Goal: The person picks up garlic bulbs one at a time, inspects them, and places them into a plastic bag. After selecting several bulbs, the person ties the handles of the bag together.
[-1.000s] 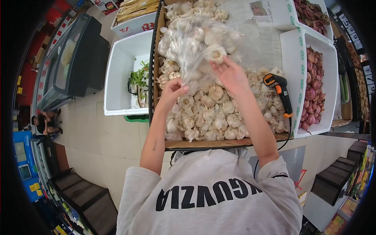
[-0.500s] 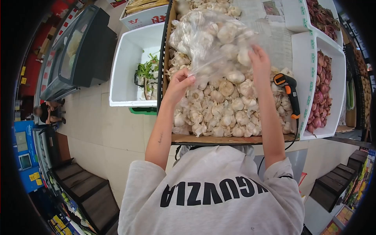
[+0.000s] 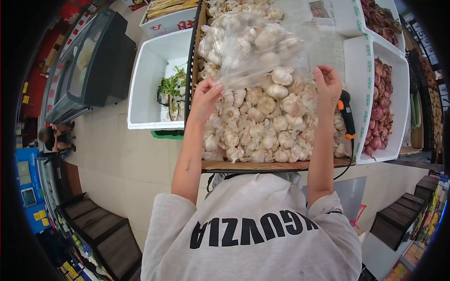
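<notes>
A clear plastic bag with garlic showing through it lies over the back of a wide heap of loose garlic. My left hand pinches the near left edge of the bag. Over the right side of the heap is my right hand, its thumb and fingers curled close together near the bag's right side; whether it holds some of the thin film is too faint to tell. A black and orange handheld scanner lies just right of my right wrist, its cable running down over the front edge.
Left of the heap stands a white foam box with green scraps. White boxes of red onions and darker red produce are at the right. The cardboard front edge borders the heap. A person sits far left.
My right hand has moved right and slightly down, away from the garlic at the bag's right side. My left hand still grips the bag's edge. The view has shifted slightly.
</notes>
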Demonstrator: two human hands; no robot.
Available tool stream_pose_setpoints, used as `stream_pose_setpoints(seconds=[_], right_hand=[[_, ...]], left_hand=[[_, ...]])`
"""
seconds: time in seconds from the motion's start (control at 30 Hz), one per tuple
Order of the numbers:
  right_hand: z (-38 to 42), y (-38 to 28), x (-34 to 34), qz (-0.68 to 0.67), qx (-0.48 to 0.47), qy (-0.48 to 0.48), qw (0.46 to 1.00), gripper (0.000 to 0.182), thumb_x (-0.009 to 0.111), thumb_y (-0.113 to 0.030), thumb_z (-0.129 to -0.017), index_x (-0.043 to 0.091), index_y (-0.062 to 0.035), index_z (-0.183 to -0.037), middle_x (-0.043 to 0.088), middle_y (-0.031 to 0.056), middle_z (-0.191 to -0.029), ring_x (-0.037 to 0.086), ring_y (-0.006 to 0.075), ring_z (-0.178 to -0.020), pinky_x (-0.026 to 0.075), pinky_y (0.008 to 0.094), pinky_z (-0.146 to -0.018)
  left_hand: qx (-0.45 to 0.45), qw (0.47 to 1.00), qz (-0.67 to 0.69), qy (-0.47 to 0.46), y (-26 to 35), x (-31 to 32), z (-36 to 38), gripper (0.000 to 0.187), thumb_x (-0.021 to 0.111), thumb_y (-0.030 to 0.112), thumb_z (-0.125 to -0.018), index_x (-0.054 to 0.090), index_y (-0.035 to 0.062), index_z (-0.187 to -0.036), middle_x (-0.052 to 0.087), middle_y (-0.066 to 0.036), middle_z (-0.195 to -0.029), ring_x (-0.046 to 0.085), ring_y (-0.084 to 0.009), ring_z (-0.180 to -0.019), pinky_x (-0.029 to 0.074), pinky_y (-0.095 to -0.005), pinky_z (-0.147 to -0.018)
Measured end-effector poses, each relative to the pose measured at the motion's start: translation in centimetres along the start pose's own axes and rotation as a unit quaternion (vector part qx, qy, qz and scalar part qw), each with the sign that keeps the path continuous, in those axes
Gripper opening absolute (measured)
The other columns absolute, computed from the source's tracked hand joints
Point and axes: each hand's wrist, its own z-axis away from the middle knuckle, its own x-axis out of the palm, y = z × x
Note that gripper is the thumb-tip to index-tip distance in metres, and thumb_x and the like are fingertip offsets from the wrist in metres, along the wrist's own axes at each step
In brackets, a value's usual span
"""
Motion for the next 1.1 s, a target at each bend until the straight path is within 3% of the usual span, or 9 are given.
stream_pose_setpoints(seconds=[0.07,0.13,0.3,0.37,0.5,0.67,0.73,0.97,1.1], right_hand=[[-0.7,0.6,-1.7,0.067,-0.028,0.041,0.997,0.027,0.06,-0.02,-0.068,0.054,0.0006,-0.085,0.052,0.0043,-0.069,0.048,0.0083,-0.061,0.04,0.0204,-0.055],[-0.6,0.9,-2.7,0.248,0.087,-0.101,0.96,0.042,0.067,-0.029,-0.061,0.052,0.0005,-0.087,0.05,0.0029,-0.066,0.046,0.0081,-0.059,0.04,0.0198,-0.055],[-0.9,3.4,-0.2,0.277,0.155,-0.153,0.936,0.05,0.06,-0.045,-0.062,0.054,-0.0002,-0.084,0.053,0.0062,-0.07,0.05,0.0141,-0.063,0.04,0.0255,-0.061],[-1.2,3.3,0.7,0.289,0.206,-0.245,0.902,0.054,0.048,-0.053,-0.066,0.056,-0.001,-0.079,0.055,0.0076,-0.072,0.052,0.0177,-0.068,0.04,0.0294,-0.065],[-0.5,2.3,0.6,0.265,0.216,-0.25,0.906,0.052,0.048,-0.052,-0.067,0.056,-0.0011,-0.073,0.056,0.0082,-0.069,0.053,0.018,-0.066,0.04,0.0294,-0.061],[0.6,1.9,1.4,0.344,0.073,-0.265,0.898,0.043,0.059,-0.042,-0.062,0.055,-0.0002,-0.072,0.055,0.0106,-0.066,0.054,0.0222,-0.063,0.042,0.0302,-0.055],[0.7,2.6,2.2,0.371,-0.015,-0.187,0.909,0.044,0.058,-0.043,-0.061,0.054,0.0004,-0.071,0.055,0.0128,-0.065,0.054,0.0252,-0.063,0.043,0.0327,-0.056],[0.5,-0.1,2.8,0.457,-0.072,-0.187,0.867,0.042,0.057,-0.041,-0.062,0.053,0.0004,-0.067,0.054,0.013,-0.06,0.053,0.0267,-0.058,0.042,0.0337,-0.053],[0.4,-2.4,2.8,0.295,-0.008,-0.216,0.931,0.039,0.056,-0.039,-0.064,0.052,-0.0005,-0.058,0.05,0.009,-0.05,0.05,0.0182,-0.049,0.038,0.0293,-0.046]], left_hand=[[0.001,1.0,0.0,-0.006,-0.1,-0.2,0.0,0.014,0.056,0.008,-0.072,0.044,0.0092,-0.065,0.051,0.0,-0.067,0.046,-0.0071,-0.062,0.037,-0.0198,-0.058],[-0.002,1.0,0.004,-0.006,-0.1,-0.1,0.0,0.014,0.056,0.008,-0.072,0.043,0.0093,-0.065,0.05,0.0,-0.067,0.046,-0.0072,-0.063,0.037,-0.02,-0.059],[-0.012,1.0,0.008,-0.009,0.0,0.0,0.1,0.012,0.054,0.008,-0.072,0.044,0.0087,-0.067,0.05,0.001,-0.067,0.046,-0.0068,-0.063,0.037,-0.0195,-0.06],[-0.035,0.981,-0.19,0.005,0.1,0.0,0.1,0.012,0.054,0.01,-0.072,0.044,0.0084,-0.067,0.049,0.002,-0.067,0.045,-0.0052,-0.063,0.036,-0.0188,-0.06],[-0.041,0.964,-0.263,-0.005,0.4,2.3,0.7,0.01,0.055,0.013,-0.072,0.049,0.0054,-0.072,0.049,0.002,-0.068,0.044,-0.0046,-0.064,0.035,-0.0186,-0.06],[-0.023,0.92,-0.384,0.079,-0.2,4.3,0.8,0.021,0.055,0.017,-0.072,0.053,-0.0004,-0.084,0.05,0.001,-0.069,0.043,-0.0062,-0.062,0.034,-0.02,-0.055],[0.004,0.918,-0.388,0.083,-0.4,5.0,0.6,0.02,0.054,0.019,-0.073,0.053,0.0002,-0.078,0.049,0.001,-0.064,0.041,-0.0064,-0.057,0.034,-0.0212,-0.051],[0.0,0.898,-0.439,0.018,-1.3,4.2,0.0,0.02,0.051,0.018,-0.075,0.051,-0.002,-0.072,0.048,-0.002,-0.059,0.043,-0.0069,-0.053,0.035,-0.0206,-0.047],[-0.051,0.926,-0.374,-0.003,-0.6,5.9,0.7,0.026,0.046,0.021,-0.08,0.051,-0.0029,-0.073,0.049,-0.003,-0.06,0.046,-0.0077,-0.053,0.039,-0.0208,-0.049]])
